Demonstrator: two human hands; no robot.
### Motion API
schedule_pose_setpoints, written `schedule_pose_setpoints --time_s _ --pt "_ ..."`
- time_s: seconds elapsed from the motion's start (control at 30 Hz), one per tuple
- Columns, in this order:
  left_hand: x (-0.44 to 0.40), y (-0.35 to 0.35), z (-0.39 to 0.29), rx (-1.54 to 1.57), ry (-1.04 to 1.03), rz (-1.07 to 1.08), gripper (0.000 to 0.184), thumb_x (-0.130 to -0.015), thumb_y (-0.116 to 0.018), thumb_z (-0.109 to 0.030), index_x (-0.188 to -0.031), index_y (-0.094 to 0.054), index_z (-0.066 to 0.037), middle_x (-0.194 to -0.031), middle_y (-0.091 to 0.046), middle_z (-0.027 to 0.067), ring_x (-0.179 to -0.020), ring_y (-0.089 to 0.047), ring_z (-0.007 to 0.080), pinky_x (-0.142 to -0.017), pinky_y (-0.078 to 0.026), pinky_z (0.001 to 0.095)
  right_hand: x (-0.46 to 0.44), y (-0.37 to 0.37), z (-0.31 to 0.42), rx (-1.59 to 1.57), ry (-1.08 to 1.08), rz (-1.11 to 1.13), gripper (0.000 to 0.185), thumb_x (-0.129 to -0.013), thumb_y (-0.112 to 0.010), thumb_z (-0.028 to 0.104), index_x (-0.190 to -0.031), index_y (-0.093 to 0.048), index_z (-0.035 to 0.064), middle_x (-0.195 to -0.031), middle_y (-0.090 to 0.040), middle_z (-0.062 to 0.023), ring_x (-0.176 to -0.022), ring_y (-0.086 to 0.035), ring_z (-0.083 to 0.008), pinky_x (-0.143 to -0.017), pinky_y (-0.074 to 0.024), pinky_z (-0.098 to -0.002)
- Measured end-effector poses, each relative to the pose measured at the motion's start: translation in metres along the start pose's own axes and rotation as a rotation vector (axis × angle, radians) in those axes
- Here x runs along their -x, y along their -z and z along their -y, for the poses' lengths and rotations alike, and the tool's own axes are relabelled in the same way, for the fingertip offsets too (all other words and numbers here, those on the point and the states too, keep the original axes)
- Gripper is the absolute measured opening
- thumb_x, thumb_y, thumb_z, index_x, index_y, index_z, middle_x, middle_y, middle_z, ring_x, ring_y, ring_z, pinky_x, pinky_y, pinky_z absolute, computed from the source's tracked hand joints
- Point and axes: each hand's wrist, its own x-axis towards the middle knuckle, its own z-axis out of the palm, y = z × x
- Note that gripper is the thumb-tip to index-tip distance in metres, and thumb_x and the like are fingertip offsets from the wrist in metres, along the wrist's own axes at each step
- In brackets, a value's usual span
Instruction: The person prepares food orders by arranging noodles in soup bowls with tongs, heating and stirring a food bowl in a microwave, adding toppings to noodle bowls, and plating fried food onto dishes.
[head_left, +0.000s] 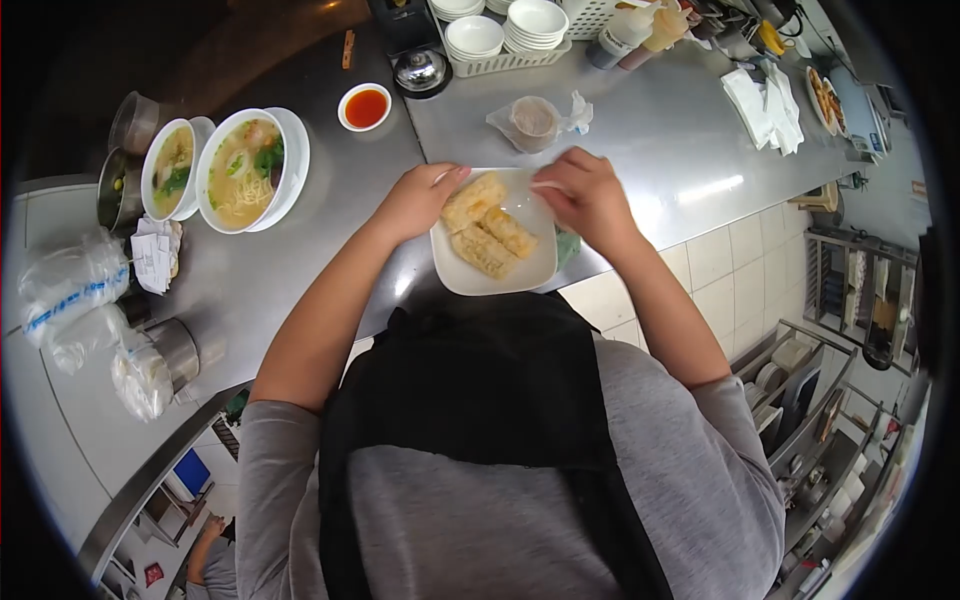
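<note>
A square white plate (pixel 490 281) with several pale golden fried rolls (pixel 485 238) sits near the counter's front edge. My left hand (pixel 425 200) is at the plate's left rim, thumb and fingers closed on it. Over the plate's right upper corner is my right hand (pixel 585 195), slightly blurred, its fingers pinched together; what they hold, if anything, cannot be made out. Green cloth-like material (pixel 567 248) shows beneath the right hand. Beyond the plate lies a small tub in a clear plastic bag (pixel 534 118).
Two bowls of noodle soup (pixel 243 180) (pixel 173 172) and a bowl of red sauce (pixel 365 107) stand to the left. Stacked white dishes (pixel 475 37) and a metal bell (pixel 421 72) are at the back. White napkins (pixel 765 105) lie right. Another person's arm (pixel 205 548) shows lower left.
</note>
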Motion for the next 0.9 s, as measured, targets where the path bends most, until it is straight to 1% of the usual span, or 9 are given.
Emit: schedule_pose_setpoints --time_s 0.17,0.47,0.5,0.53,0.6,0.67,0.73,0.87,0.9 --pt "-0.004 0.003 -0.012 -0.054 -0.027 0.051 0.042 -0.099 -0.045 -0.035 -0.108 -0.064 0.002 -0.090 -0.068 0.0170 -0.081 -0.063 0.0244 -0.078 -0.048 0.0332 -0.009 -0.028 0.010 0.402 -0.084 0.096 0.003 -0.074 -0.068 0.015 -0.075 -0.065 0.0152 -0.088 -0.054 0.0020 -0.083 -0.056 -0.0158 -0.074 -0.0360 -0.0358" --pt "-0.010 0.001 0.004 -0.111 -0.136 0.031 0.040 -0.098 -0.046 -0.033 -0.109 -0.064 0.000 -0.091 -0.068 0.0191 -0.082 -0.065 0.0276 -0.078 -0.048 0.0345 0.011 0.000 0.039 0.512 -0.292 0.454 0.001 -0.070 -0.068 0.018 -0.070 -0.067 0.0171 -0.083 -0.055 0.0014 -0.082 -0.059 -0.0155 -0.073 -0.0378 -0.0382" --pt "-0.011 0.001 0.005 -0.088 -0.127 0.031 0.040 -0.098 -0.046 -0.033 -0.109 -0.064 0.001 -0.091 -0.068 0.0193 -0.083 -0.065 0.0276 -0.078 -0.048 0.0346 0.009 0.014 0.039 0.456 -0.293 0.415 0.002 -0.070 -0.068 0.018 -0.070 -0.067 0.0160 -0.080 -0.056 0.0010 -0.080 -0.060 -0.0165 -0.073 -0.0376 -0.0392" --pt "-0.012 0.002 0.006 -0.067 -0.117 0.032 0.040 -0.098 -0.046 -0.033 -0.109 -0.064 0.001 -0.092 -0.068 0.0196 -0.083 -0.065 0.0277 -0.078 -0.048 0.0346 0.003 0.027 0.037 0.342 -0.447 0.452 0.003 -0.071 -0.069 0.017 -0.072 -0.068 0.0150 -0.082 -0.057 0.0012 -0.082 -0.060 -0.0180 -0.073 -0.0370 -0.0390" --pt "-0.011 0.001 0.006 -0.052 -0.104 0.030 0.040 -0.098 -0.046 -0.032 -0.109 -0.063 0.001 -0.092 -0.068 0.0198 -0.084 -0.065 0.0278 -0.079 -0.048 0.0346 0.004 0.042 0.031 0.362 -0.425 0.198 0.004 -0.072 -0.070 0.017 -0.074 -0.069 0.0142 -0.082 -0.059 0.0011 -0.080 -0.060 -0.0187 -0.073 -0.0368 -0.0391" --pt "-0.008 -0.001 0.006 -0.053 -0.107 0.023 0.040 -0.098 -0.046 -0.032 -0.109 -0.063 0.002 -0.092 -0.068 0.0199 -0.084 -0.065 0.0279 -0.079 -0.048 0.0347 0.015 0.042 0.031 0.374 -0.438 0.148 0.005 -0.073 -0.071 0.016 -0.077 -0.070 0.0137 -0.082 -0.060 0.0000 -0.078 -0.060 -0.0192 -0.073 -0.0365 -0.0395" --pt "-0.007 -0.009 0.008 -0.016 -0.149 -0.091 0.040 -0.099 -0.045 -0.032 -0.108 -0.063 0.003 -0.091 -0.068 0.0199 -0.083 -0.065 0.0292 -0.078 -0.048 0.0346 0.029 0.036 0.039 -0.135 -0.730 0.185 0.007 -0.072 -0.071 0.016 -0.079 -0.070 0.0134 -0.081 -0.060 -0.0006 -0.076 -0.060 -0.0188 -0.073 -0.0361 -0.0394" --pt "-0.001 -0.019 0.001 -0.021 -0.160 -0.153 0.040 -0.099 -0.045 -0.033 -0.107 -0.062 0.003 -0.090 -0.067 0.0199 -0.082 -0.065 0.0304 -0.077 -0.048 0.0347 0.055 -0.002 0.060 0.450 -0.394 0.250 0.008 -0.077 -0.072 0.016 -0.080 -0.068 0.0096 -0.077 -0.057 -0.0017 -0.071 -0.059 -0.0198 -0.069 -0.0404 -0.0369" --pt "0.002 -0.019 -0.005 -0.038 -0.144 -0.161 0.041 -0.099 -0.045 -0.033 -0.107 -0.062 0.003 -0.090 -0.067 0.0199 -0.082 -0.065 0.0305 -0.077 -0.048 0.0347 0.060 -0.009 0.066 0.422 -0.390 0.267 0.009 -0.077 -0.071 0.018 -0.080 -0.068 0.0105 -0.077 -0.055 -0.0014 -0.074 -0.058 -0.0195 -0.070 -0.0381 -0.0377"
